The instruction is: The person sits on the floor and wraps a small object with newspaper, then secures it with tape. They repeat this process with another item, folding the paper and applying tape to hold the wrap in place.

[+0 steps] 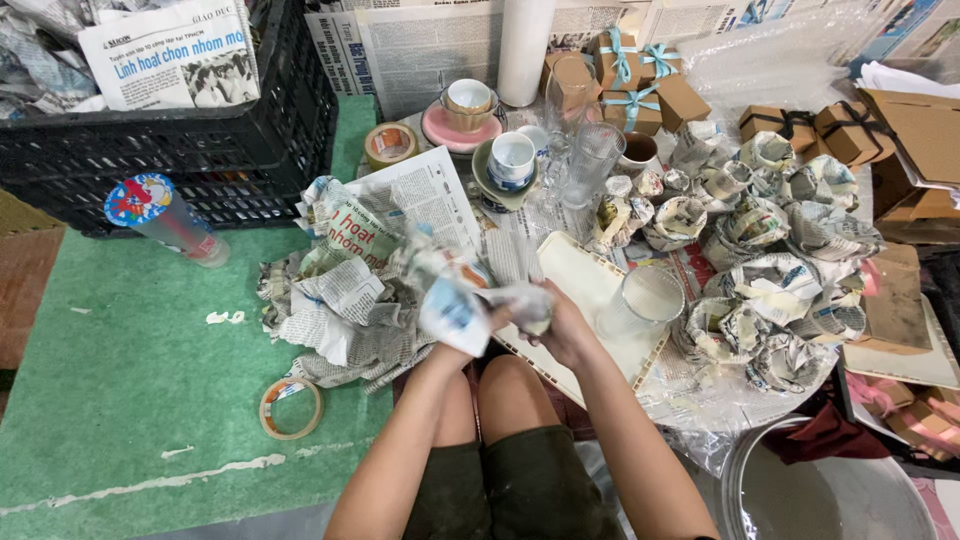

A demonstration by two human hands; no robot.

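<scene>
Both hands are wrapped around a newspaper-wrapped bundle (470, 305) just above the knees, at picture centre: the left hand (462, 335) grasps its near side, the right hand (560, 325) clutches its right end. At three o'clock a frosted glass (640, 300) lies on a cream tray (585, 275), at nine o'clock crumpled newspaper (340, 300), at seven o'clock a tape roll (291, 408).

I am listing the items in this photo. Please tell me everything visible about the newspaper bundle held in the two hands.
The newspaper bundle is a crumpled wrap of printed grey-white newsprint with blue and orange patches. It hides whatever is inside. The left hand grips it from below and the right hand pinches its twisted end. It is held above the knees, beside a white tray and loose crumpled newspaper sheets.
</scene>
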